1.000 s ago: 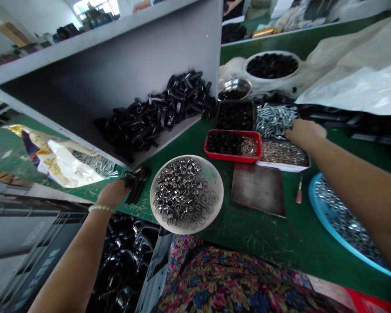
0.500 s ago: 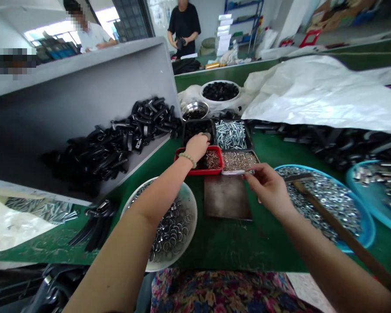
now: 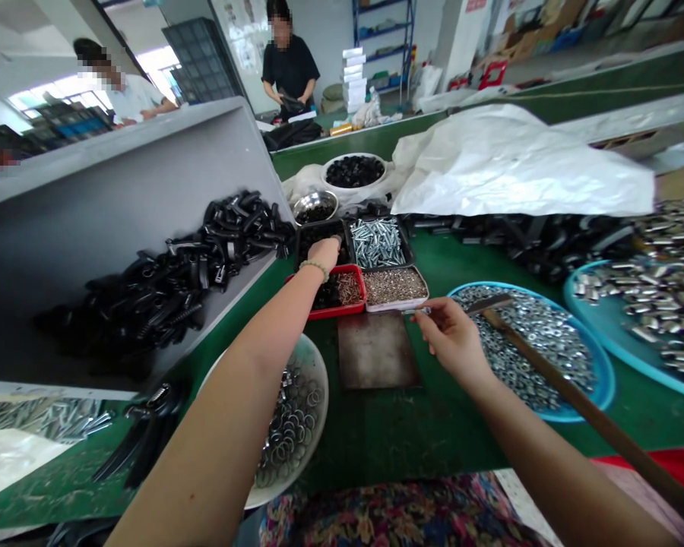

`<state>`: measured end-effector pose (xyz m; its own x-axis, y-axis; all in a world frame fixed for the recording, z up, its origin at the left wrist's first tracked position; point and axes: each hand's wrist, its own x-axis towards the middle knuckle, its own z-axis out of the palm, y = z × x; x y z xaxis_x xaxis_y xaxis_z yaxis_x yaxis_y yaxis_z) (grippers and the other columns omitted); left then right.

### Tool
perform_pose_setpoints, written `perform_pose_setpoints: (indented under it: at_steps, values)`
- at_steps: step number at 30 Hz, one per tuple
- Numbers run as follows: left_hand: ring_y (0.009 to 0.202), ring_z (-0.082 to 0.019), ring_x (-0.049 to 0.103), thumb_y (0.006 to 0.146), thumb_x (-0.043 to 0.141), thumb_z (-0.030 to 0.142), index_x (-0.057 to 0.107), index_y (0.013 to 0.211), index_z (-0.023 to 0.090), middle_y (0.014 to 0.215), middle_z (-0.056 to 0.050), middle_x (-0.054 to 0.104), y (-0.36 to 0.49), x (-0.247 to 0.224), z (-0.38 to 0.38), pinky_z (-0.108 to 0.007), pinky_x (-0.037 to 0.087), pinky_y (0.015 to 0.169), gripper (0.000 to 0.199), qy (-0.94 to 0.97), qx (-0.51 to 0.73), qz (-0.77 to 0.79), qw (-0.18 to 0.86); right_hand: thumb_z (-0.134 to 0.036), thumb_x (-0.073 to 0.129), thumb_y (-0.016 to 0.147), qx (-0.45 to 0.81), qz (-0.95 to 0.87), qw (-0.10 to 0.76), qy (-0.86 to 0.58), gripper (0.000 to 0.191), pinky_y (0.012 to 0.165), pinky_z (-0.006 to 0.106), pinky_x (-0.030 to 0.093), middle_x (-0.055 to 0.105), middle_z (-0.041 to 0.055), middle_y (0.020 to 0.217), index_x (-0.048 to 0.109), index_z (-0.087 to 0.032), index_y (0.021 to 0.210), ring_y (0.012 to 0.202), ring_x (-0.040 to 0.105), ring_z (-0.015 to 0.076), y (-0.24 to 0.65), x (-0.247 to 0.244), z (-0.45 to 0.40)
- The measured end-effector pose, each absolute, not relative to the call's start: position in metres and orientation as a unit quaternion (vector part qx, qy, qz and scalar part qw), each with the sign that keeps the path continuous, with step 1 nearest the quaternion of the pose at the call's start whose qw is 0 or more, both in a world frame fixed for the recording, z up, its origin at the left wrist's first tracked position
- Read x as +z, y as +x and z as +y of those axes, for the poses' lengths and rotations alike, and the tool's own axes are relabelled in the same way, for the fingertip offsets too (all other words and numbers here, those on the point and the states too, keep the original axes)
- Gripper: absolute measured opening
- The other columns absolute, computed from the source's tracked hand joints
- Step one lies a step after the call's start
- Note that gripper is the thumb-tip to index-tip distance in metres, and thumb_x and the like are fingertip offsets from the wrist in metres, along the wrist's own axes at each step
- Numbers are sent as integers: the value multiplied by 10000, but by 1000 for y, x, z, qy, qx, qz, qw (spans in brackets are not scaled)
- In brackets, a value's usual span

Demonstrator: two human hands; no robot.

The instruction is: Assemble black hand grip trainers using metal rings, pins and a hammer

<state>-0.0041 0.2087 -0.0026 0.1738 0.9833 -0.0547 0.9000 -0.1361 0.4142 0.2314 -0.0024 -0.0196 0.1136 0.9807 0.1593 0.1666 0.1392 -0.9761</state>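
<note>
My left hand (image 3: 324,254) reaches into the black tray (image 3: 305,245) of dark parts, fingers bent together; what they hold, if anything, is hidden. Just in front of it sits a red tray (image 3: 342,310) with copper-coloured and black pieces. My right hand (image 3: 445,328) pinches a small silvery metal piece (image 3: 417,311), above the table right of a dark metal plate (image 3: 379,352). Beyond the plate, a white tray (image 3: 396,305) holds tiny parts, and behind that a second black tray (image 3: 409,254) holds screws (image 3: 376,243).
A grey bin (image 3: 165,163) of black levers stands at left. A bowl of rings (image 3: 319,395) lies under my left forearm. At right are blue basins (image 3: 607,384) of metal parts, with a wooden-handled hammer (image 3: 552,365) across one. Other people (image 3: 290,64) work beyond the table.
The view has shifted, so most things appear further left. My left hand has moved from the front part of the black tray's area slightly deeper into it. My right hand keeps its small piece.
</note>
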Motion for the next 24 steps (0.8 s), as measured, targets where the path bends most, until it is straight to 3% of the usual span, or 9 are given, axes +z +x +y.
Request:
perform_pose_setpoints:
  at_steps: [6, 11, 13, 15, 17, 20, 24]
  values:
    - [1074, -285, 603, 738, 672, 134, 674, 946, 120, 1106, -167, 675, -11, 10, 198, -381, 404, 950, 208, 700, 152, 658, 231, -378, 622, 840, 353, -578, 538, -501, 178, 547, 260, 434, 626, 13, 777, 560, -240, 934, 626, 548, 144, 219, -15, -4]
    - [1045, -198, 633, 877, 554, 164, 580, 1133, 100, 1172, -164, 642, 8, 33, 157, -333, 453, 945, 265, 679, 254, 623, 294, -328, 618, 851, 261, -601, 555, -512, 150, 582, 264, 455, 635, 11, 779, 575, -228, 954, 656, 587, 149, 218, -9, -10]
    - [966, -137, 661, 922, 497, 202, 565, 1169, 133, 1148, -112, 660, 19, 35, 118, -277, 493, 896, 266, 657, 299, 570, 393, -298, 628, 838, 200, -611, 573, -508, 140, 580, 260, 465, 635, 1, 751, 591, -220, 948, 634, 592, 143, 215, -6, -9]
    - [919, -131, 675, 886, 559, 193, 606, 1125, 142, 1091, -86, 682, 29, 33, 72, -281, 512, 888, 249, 539, 373, 452, 605, -266, 629, 827, 148, -627, 583, -495, 120, 573, 254, 476, 636, -8, 724, 602, -217, 933, 606, 593, 135, 208, -2, -7]
    - [839, -117, 680, 816, 649, 164, 659, 1031, 132, 983, -65, 707, 35, 27, 32, -272, 520, 876, 218, 407, 414, 374, 723, -240, 618, 826, 125, -653, 580, -472, 88, 565, 244, 486, 640, -11, 714, 600, -218, 909, 588, 597, 128, 201, -1, -8]
    - [788, -103, 670, 743, 722, 150, 698, 942, 125, 906, -49, 718, 40, 16, -6, -256, 519, 860, 201, 292, 458, 347, 764, -215, 603, 831, 113, -700, 557, -433, 59, 518, 221, 478, 641, -14, 698, 588, -220, 888, 545, 583, 114, 197, -4, -14]
    - [902, -130, 657, 689, 759, 150, 700, 1006, 160, 974, -34, 715, 44, 4, -27, -315, 473, 954, 322, 313, 475, 328, 754, -202, 594, 836, 27, -773, 480, -414, 90, 503, 234, 455, 649, 15, 715, 619, -211, 922, 550, 579, 126, 204, -18, -28]
